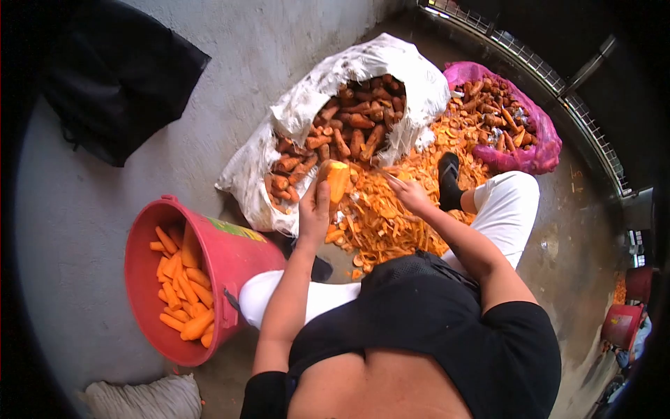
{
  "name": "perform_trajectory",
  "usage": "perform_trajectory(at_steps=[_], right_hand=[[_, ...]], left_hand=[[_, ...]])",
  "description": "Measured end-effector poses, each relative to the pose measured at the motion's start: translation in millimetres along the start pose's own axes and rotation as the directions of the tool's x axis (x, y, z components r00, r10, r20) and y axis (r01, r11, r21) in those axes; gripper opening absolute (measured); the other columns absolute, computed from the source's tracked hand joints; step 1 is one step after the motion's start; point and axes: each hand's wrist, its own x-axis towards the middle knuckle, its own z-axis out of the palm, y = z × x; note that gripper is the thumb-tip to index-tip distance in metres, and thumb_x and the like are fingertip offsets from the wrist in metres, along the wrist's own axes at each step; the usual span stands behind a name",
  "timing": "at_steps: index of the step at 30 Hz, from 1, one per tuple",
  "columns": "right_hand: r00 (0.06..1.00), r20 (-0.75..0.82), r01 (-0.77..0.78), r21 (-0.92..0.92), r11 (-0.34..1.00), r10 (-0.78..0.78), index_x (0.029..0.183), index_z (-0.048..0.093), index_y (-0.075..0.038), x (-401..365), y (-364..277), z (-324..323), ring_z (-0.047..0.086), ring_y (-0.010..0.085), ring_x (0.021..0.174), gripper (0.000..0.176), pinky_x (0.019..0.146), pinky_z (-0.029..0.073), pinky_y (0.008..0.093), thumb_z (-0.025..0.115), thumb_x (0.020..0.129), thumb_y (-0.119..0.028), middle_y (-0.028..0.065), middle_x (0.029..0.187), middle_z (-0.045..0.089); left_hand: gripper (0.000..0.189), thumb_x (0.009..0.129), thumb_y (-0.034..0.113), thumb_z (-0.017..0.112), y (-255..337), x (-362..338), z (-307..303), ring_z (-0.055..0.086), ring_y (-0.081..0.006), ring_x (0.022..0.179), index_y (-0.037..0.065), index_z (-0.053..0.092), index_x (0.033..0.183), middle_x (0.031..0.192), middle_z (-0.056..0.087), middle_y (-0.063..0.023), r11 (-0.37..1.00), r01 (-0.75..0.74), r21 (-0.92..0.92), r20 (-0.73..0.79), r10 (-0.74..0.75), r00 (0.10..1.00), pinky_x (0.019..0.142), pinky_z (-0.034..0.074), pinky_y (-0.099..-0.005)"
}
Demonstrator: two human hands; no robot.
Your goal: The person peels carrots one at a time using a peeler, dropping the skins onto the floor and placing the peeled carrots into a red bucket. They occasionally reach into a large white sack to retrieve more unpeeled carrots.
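A thick, partly peeled carrot (338, 182) stands in the grip of my left hand (317, 209), its bare orange side facing right. Just to its right my right hand (413, 195) is closed on a thin tool (385, 174) that points toward the carrot; its kind is too small to make out. Beneath both hands spreads a heap of carrot peelings (391, 227). Unpeeled carrots (359, 120) fill the torn white sack (419, 73) beyond my hands. Peeled carrots (183, 283) lie in a red bucket (237, 248) on my left.
A pink mesh sack (548, 143) with brown-skinned carrots lies beyond my right foot. On the wall (244, 42) at left hangs a black bag (122, 80). A pale sack (146, 398) is at the bottom left. Red containers (621, 325) stand at far right.
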Motion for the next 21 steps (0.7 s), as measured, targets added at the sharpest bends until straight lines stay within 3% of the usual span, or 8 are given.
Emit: perform_trajectory(at_steps=[1,4,6,9,12,17,20,21], right_hand=[[0.996,-0.059,0.061,-0.186,0.981,-0.074,0.128,0.054,-0.017,17,77,15,0.064,0.0295,0.075,0.048,0.065,0.05,0.0418,0.043,0.094,-0.049,0.0178,0.082,0.066],[0.917,-0.025,-0.396,0.067,0.916,0.398,0.12,0.061,-0.02,-2,51,-10,0.063,0.032,0.067,0.05,0.059,0.047,0.0439,0.04,0.092,-0.056,0.0182,0.074,0.064],[0.943,0.096,-0.328,0.088,0.94,0.32,0.104,0.064,-0.006,11,38,-22,0.054,0.0233,0.051,0.061,0.047,0.041,0.0373,0.043,0.09,-0.062,0.0113,0.061,0.058],[0.985,-0.116,-0.127,-0.009,0.992,0.125,0.088,0.064,-0.003,19,18,-14,0.056,0.0279,0.055,0.055,0.052,0.043,0.0396,0.049,0.089,-0.057,0.0134,0.062,0.058],[0.973,-0.187,-0.148,-0.072,0.986,0.132,0.082,0.064,-0.001,34,34,-5,0.058,0.0339,0.062,0.048,0.059,0.044,0.0428,0.054,0.088,-0.048,0.0166,0.064,0.06],[0.982,-0.107,-0.188,-0.444,0.876,0.156,0.104,0.06,-0.006,41,57,-10,0.062,0.0389,0.088,0.03,0.074,0.048,0.0492,0.05,0.089,-0.03,0.0238,0.095,0.063],[0.965,-0.218,-0.238,-0.493,0.837,0.146,0.105,0.059,-0.004,38,46,-10,0.058,0.0403,0.09,0.029,0.076,0.047,0.0495,0.05,0.091,-0.028,0.0228,0.107,0.054],[0.951,-0.308,-0.201,-0.548,0.812,0.028,0.107,0.058,-0.004,38,37,-6,0.06,0.0305,0.077,0.037,0.066,0.049,0.0446,0.052,0.092,-0.036,0.0195,0.095,0.058]], left_hand=[[0.054,0.095,0.051,0.044,2,2,1,0.052,-0.0054,0.055,0.002,0.056,0.115,0.077,0.058,-0.0016,0.997,-0.03,-0.065,-0.021,0.029,0.999,0.046,0.041,-0.0194],[0.056,0.094,0.057,0.038,-9,4,-12,0.052,-0.0073,0.053,0.006,0.056,0.103,0.072,0.057,-0.0017,0.978,0.116,-0.171,0.003,-0.117,0.993,0.047,0.043,-0.0204],[0.056,0.094,0.059,0.036,-8,8,-11,0.056,-0.0098,0.061,0.007,0.055,0.104,0.076,0.058,-0.003,0.938,0.118,-0.325,0.099,-0.091,0.991,0.057,0.047,-0.0236],[0.057,0.094,0.059,0.035,-2,10,-4,0.058,-0.0116,0.072,0.007,0.055,0.107,0.081,0.059,-0.0038,0.891,0.127,-0.436,0.127,-0.079,0.989,0.067,0.048,-0.0266],[0.056,0.094,0.059,0.035,-2,11,-2,0.058,-0.0125,0.077,0.008,0.055,0.109,0.086,0.059,-0.0044,0.876,0.147,-0.46,0.164,-0.078,0.983,0.07,0.048,-0.0277],[0.057,0.095,0.057,0.032,-10,15,-5,0.058,-0.0196,0.085,0.007,0.049,0.119,0.094,0.058,-0.0084,0.712,0.258,-0.652,0.269,-0.101,0.958,0.077,0.049,-0.0338],[0.058,0.094,0.057,0.035,-17,19,-4,0.058,-0.0213,0.087,0.007,0.048,0.121,0.096,0.058,-0.009,0.668,0.265,-0.695,0.211,-0.163,0.964,0.079,0.049,-0.0364],[0.064,0.092,0.061,0.038,-18,21,-4,0.057,-0.0242,0.093,0.006,0.046,0.124,0.1,0.057,-0.0114,0.673,0.256,-0.694,0.183,-0.179,0.967,0.085,0.047,-0.0395]])
